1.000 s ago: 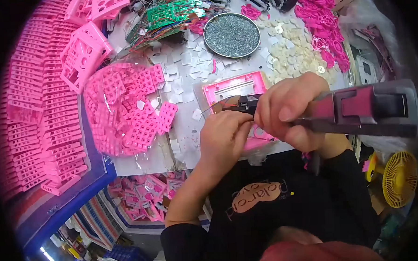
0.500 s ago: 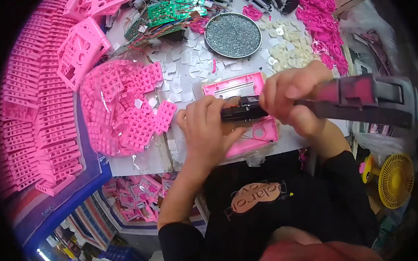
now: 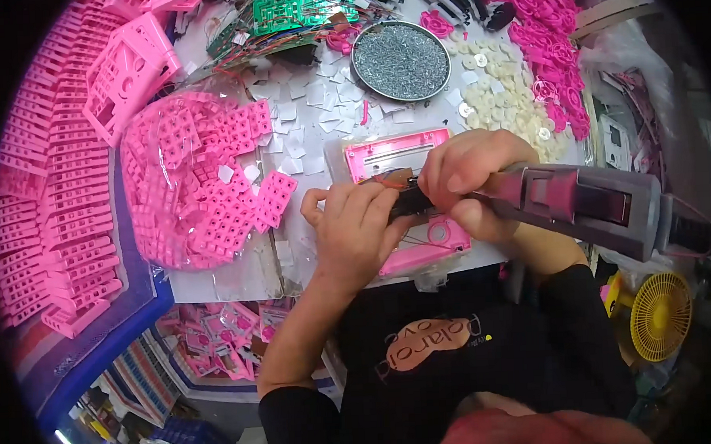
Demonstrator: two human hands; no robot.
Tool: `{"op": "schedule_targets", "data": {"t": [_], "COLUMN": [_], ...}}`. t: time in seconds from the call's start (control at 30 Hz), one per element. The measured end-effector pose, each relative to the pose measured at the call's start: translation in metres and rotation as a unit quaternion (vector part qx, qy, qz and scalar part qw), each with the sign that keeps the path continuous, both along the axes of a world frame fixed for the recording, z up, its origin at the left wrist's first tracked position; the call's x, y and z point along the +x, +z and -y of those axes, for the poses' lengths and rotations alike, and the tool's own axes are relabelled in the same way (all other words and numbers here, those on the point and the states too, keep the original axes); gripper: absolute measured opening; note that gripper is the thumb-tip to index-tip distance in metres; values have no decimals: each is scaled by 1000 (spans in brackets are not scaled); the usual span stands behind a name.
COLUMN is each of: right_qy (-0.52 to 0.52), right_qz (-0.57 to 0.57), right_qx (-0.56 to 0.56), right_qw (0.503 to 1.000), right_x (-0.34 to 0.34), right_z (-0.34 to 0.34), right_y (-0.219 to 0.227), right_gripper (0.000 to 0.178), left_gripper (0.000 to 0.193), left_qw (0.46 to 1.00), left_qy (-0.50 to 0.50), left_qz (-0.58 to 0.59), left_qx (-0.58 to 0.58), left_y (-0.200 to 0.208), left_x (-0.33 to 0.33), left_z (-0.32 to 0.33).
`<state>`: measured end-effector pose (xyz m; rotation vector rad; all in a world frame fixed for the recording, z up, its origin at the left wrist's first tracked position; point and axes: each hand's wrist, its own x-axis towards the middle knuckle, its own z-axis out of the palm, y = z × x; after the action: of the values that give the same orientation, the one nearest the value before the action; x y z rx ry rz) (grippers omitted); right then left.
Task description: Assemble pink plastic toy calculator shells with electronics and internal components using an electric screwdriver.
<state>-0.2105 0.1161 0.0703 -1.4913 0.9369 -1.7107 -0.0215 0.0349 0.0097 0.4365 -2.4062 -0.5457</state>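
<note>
Pink plastic housing (image 3: 404, 152) lies flat on the counter (image 3: 239, 279), center, just near of the round tin of screws (image 3: 401, 60). Right hand (image 3: 469, 181) comes in from the right, forearm low, fingers wrapped tight around the front of a grey-and-maroon electric screwdriver (image 3: 577, 204); its dark tip lies sideways over the housing. Left hand (image 3: 356, 226) reaches up from the near edge, palm down on the housing, fingers curled against the screwdriver tip; grip there is hidden, cannot tell what it pinches. One housing, one screwdriver, one tin. Left: heap of pink keypad grids (image 3: 203, 181), too many to count. Far: one green circuit board (image 3: 302, 6). Far right: white round discs (image 3: 497, 93) scattered, uncounted. Near right: one yellow fan (image 3: 659, 316).
</note>
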Motion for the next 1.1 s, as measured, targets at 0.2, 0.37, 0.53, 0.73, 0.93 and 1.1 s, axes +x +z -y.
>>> {"op": "schedule_targets", "data": {"t": [0.2, 0.37, 0.53, 0.73, 0.93, 1.1], "right_qy": [-3, 51, 158, -31, -91, 41], "right_qz": [-109, -118, 1, -513, -438, -297], "right_qx": [-35, -70, 29, 117, 217, 460], "right_qw": [993, 989, 987, 850, 868, 836], "right_x": [3, 0, -23, -41, -48, -57], "right_z": [10, 22, 18, -35, -6, 32], "right_y": [3, -2, -8, -15, -22, 0], "right_gripper": [25, 27, 93, 59, 34, 34], "left_gripper": [41, 38, 36, 51, 70, 67], "left_qw": [1000, 999, 1000, 997, 986, 996], "left_qy": [0, -3, 6, -16, 39, 67], "left_qz": [-26, -48, 19, 53, -62, 44], "left_qx": [12, -3, 1, 55, 150, 45], "left_y": [-2, -8, -5, 1, -26, -9], "left_x": [1, 0, 3, -3, 2, -2], "left_z": [-4, -7, -9, 0, -12, -18]}}
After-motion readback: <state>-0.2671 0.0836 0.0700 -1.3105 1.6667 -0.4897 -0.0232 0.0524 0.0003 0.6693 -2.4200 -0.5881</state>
